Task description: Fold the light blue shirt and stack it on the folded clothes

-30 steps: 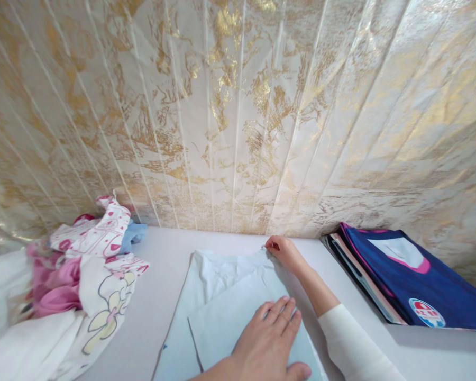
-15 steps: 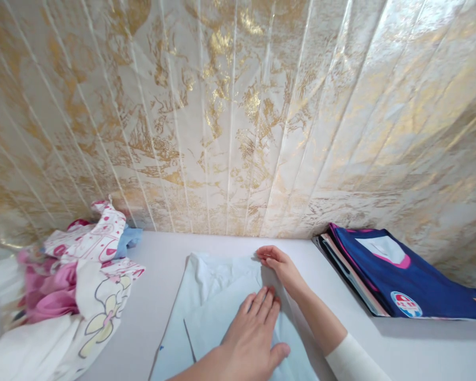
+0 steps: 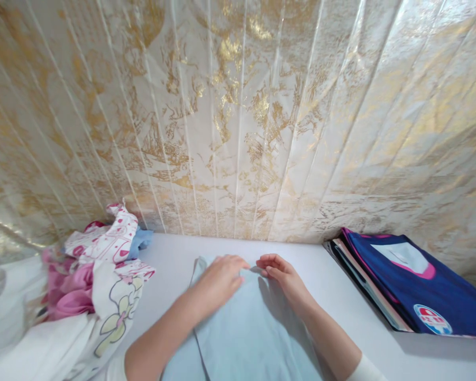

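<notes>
A pale blue folded garment (image 3: 254, 328) lies on the white table in front of me, its kind not clear. My left hand (image 3: 222, 278) reaches across its far left part, fingers bent and closed on the cloth along the far edge. At the far right corner, my right hand (image 3: 280, 272) has curled fingers and thumb closed on the same edge. Only a small gap separates the two sets of fingertips. A fold line runs down the garment's left side, partly covered by my left forearm.
A loose heap of clothes (image 3: 79, 286), white, pink and printed, lies at the left. At the right is a stack of folded clothes with a dark blue garment (image 3: 404, 280) on top. Behind the white table (image 3: 222, 246) rises a gold-patterned covering (image 3: 238, 132).
My left hand has moved from flat on the garment's middle to its far edge. The garment's left part is now more folded over. My right hand stays near the far right corner.
</notes>
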A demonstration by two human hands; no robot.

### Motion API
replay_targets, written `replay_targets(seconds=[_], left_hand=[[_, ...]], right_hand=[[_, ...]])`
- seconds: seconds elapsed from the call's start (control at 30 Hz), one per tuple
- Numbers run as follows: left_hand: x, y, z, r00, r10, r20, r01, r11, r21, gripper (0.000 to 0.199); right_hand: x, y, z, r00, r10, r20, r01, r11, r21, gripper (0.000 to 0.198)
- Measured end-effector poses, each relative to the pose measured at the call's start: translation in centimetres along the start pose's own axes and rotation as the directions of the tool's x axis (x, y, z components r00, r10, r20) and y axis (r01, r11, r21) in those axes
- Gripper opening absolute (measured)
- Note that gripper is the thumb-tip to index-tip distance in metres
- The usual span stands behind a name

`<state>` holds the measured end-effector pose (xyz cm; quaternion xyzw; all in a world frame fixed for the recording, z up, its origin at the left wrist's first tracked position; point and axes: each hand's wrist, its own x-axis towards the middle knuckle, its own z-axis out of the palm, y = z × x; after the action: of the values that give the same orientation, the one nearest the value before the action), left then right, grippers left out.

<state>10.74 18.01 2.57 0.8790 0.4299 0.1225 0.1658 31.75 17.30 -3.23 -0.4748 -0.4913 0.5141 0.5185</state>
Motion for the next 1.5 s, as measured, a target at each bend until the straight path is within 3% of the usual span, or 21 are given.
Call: replay_targets(seconds=[0.1,0.2,0.3,0.4,0.47,0.53,0.73,0.83,1.0,1.07,1.5], left_hand=[[1.0,-5.0,-2.9,0.962,-0.238,-0.134,0.247,0.967,0.053,0.029],[1.5,-8.7,-3.2,0.906,-0.407,-0.117,0.416,0.907,0.064,0.019],[2.1,-10.4,-2.2,0.899,-0.436,-0.034,0.437,0.899,0.040,0.025],[2.9,-11.0,-1.5,0.911,-0.410,0.035,0.410,0.912,0.009,0.026],[3.3,-11.3,-1.2,0.918,-0.392,0.062,0.393,0.919,-0.014,0.025],[3.5,-11.6,-1.1,0.925,-0.374,0.064,0.377,0.925,-0.043,0.026],[3.2,-12.2,-1.3,0.957,-0.290,-0.010,0.286,0.947,-0.146,0.017],[2.6,-12.4,-2.3,0.980,-0.194,0.035,0.197,0.958,-0.209,0.018],[1.5,-12.8,-3.3,0.979,-0.150,0.138,0.182,0.949,-0.257,0.017],[1.4,-12.9,-3.1,0.975,-0.169,0.143,0.201,0.947,-0.250,0.016],[2.1,-11.2,-1.9,0.951,-0.283,0.127,0.280,0.959,0.048,0.023]], right_hand=[[-0.1,-0.9,0.5,0.990,-0.094,0.105,0.117,0.963,-0.241,0.023],[-0.6,-1.5,2.1,0.964,-0.141,0.226,0.232,0.861,-0.453,0.024],[-1.5,-2.0,4.3,0.895,-0.139,0.424,0.379,0.738,-0.558,0.034],[-2.5,-2.4,6.1,0.778,-0.103,0.619,0.546,0.597,-0.587,0.043],[-2.9,-2.5,6.9,0.719,-0.081,0.691,0.611,0.548,-0.571,0.046],[-3.1,-2.1,7.3,0.695,-0.061,0.716,0.634,0.523,-0.570,0.050],[-3.4,-0.2,7.6,0.730,-0.015,0.683,0.609,0.468,-0.640,0.065],[-3.4,0.0,7.6,0.742,-0.051,0.668,0.611,0.462,-0.643,0.063],[-2.1,-0.9,6.8,0.895,-0.176,0.410,0.445,0.401,-0.801,0.029],[-1.5,-1.2,6.3,0.929,-0.166,0.330,0.369,0.363,-0.856,0.022],[-1.1,-1.8,6.4,0.971,-0.075,0.228,0.239,0.225,-0.945,0.016]])
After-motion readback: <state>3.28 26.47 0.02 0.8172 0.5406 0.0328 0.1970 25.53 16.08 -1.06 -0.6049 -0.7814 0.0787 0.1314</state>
